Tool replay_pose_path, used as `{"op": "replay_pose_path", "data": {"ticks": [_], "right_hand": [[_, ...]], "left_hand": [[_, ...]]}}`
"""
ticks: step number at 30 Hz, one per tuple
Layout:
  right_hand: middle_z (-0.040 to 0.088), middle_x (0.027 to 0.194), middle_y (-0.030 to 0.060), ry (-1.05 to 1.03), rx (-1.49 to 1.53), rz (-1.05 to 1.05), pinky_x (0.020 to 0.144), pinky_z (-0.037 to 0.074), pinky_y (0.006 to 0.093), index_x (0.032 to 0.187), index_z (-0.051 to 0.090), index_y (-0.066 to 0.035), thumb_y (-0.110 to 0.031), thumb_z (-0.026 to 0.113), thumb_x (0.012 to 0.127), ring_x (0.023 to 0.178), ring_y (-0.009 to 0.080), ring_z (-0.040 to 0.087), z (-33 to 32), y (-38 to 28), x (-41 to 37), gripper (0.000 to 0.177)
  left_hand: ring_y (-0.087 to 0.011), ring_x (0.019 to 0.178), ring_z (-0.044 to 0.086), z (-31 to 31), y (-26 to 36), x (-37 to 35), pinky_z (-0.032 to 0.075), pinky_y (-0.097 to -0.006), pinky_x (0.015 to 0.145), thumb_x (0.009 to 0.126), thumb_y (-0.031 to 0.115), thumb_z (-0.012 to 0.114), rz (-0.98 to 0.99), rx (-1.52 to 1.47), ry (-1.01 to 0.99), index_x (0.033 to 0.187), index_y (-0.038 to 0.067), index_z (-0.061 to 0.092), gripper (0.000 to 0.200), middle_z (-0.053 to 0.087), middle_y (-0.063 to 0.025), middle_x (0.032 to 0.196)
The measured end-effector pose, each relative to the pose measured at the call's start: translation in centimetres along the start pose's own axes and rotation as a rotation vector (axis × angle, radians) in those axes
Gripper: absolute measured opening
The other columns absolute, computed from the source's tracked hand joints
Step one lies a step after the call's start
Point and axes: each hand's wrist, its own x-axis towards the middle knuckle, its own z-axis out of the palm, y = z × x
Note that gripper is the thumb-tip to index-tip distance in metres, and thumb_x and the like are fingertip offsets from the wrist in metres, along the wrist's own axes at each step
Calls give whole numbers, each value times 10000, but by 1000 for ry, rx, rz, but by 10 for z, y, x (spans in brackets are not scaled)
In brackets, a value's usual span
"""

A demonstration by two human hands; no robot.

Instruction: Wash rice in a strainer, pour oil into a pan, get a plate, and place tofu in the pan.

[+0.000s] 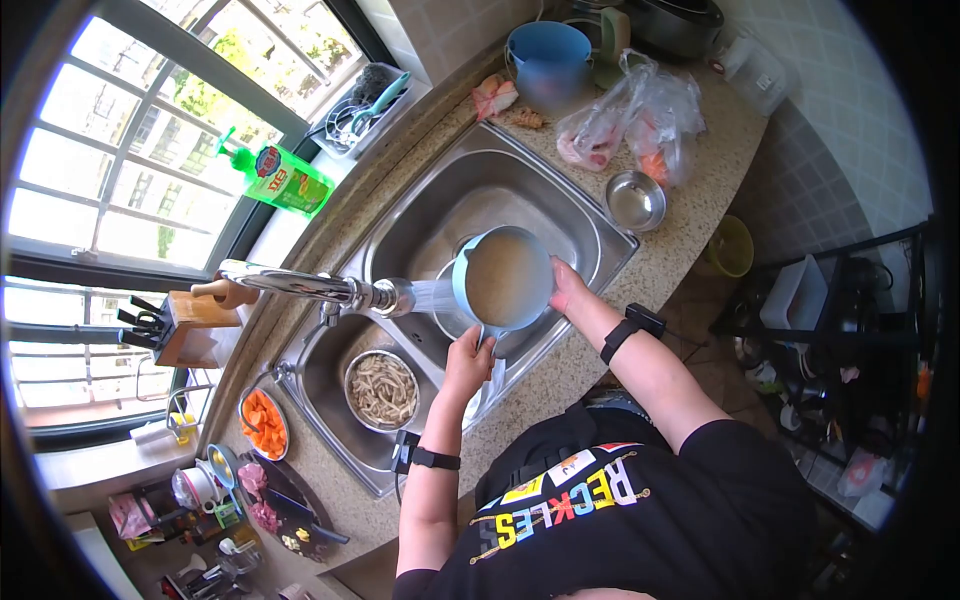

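Head view: you've got the blue pot [478, 332] over the sink's bigger basin [490, 198], with cloudy liquid [505, 278] in it, and both your hands are on it. Your left hand [465, 362] has its fingers wrapped closed around the handle, on the side nearest you. Your right hand [568, 288] is up against the pot's opposite side, but its fingers are partly hidden by the pot, so I can't tell how far they're curled. The faucet [310, 284] is running and the stream [430, 297] reaches the pot's left edge; can't tell if it's landing inside or going past underneath. Just left of your left hand, in the smaller basin [328, 362], there's a round bowl [350, 385] full of pale strips [383, 390]. Beside that basin on the counter [545, 412] sits a dish of orange chunks [264, 424], and near it a dark cutting board [286, 474] with pink meat [264, 516] and a knife [326, 535] on it. Green soap bottle [290, 182] and knife block [195, 322] are over by the window [130, 140]. Past the sink's far end you've got a blue bucket [548, 50] and plastic bags [645, 115], and a small steel bowl [636, 200] sits by the sink's corner, well apart from your right hand.
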Motion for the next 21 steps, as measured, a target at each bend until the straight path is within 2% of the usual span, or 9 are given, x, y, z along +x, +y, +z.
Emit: {"op": "replay_pose_path", "data": {"ticks": [9, 12, 14, 17, 19, 20, 21], "right_hand": [[588, 1055, 175, 109, 11, 28, 889, 451, 404, 1067, 539, 31, -161, 403, 863, 994, 278, 566, 6, 7, -2, 311], [597, 1032, 173, 127, -10, 20, 878, 457, 403, 1039, 550, 33, -168, 394, 867, 981, 282, 569, 7, 10, -3, 307], [602, 1026, 168, 121, -34, 18, 872, 460, 401, 1026, 556, 36, -170, 395, 867, 972, 281, 574, 6, 12, -1, 306], [619, 972, 129, 171, -159, 32, 828, 480, 375, 1004, 576, 6, -155, 462, 848, 917, 253, 592, 29, 7, -12, 252], [616, 939, 83, 242, -382, -64, 808, 471, 315, 1006, 585, -19, -134, 529, 828, 886, 192, 587, 47, 4, -20, 220], [616, 939, 83, 238, -390, -60, 808, 471, 315, 1006, 585, -19, -134, 529, 828, 886, 192, 587, 51, 5, -19, 220], [609, 934, 67, 221, -602, -223, 811, 455, 291, 1013, 584, -24, -124, 543, 828, 886, 167, 574, 57, 5, -19, 215]], "left_hand": [[-86, 376, 410, -3, -1, -4, 324, -253, 352, 873, 68, 510, 34, 78, 26, 734, 34, 433, 162, 444, -17, 503], [-83, 376, 402, -3, -7, -6, 323, -249, 355, 874, 69, 508, 11, 46, 23, 767, 34, 448, 127, 456, -14, 518], [-84, 381, 407, -4, -18, -8, 321, -234, 363, 888, 86, 487, -78, -143, -5, 822, 36, 472, 85, 473, -14, 539], [-91, 387, 418, -5, -35, -15, 324, -219, 375, 905, 108, 459, -91, -285, -14, 878, 39, 482, 77, 485, -18, 561], [-94, 389, 426, -5, -38, -23, 328, -217, 378, 909, 114, 449, -107, -357, 15, 887, 39, 482, 85, 487, -21, 563], [-97, 391, 433, -5, -39, -26, 333, -215, 381, 914, 120, 440, -125, -424, 40, 895, 40, 483, 93, 489, -25, 566], [-102, 390, 435, -7, -38, -30, 341, -222, 382, 915, 124, 440, -124, -465, 56, 875, 43, 471, 95, 495, -28, 574]]}}
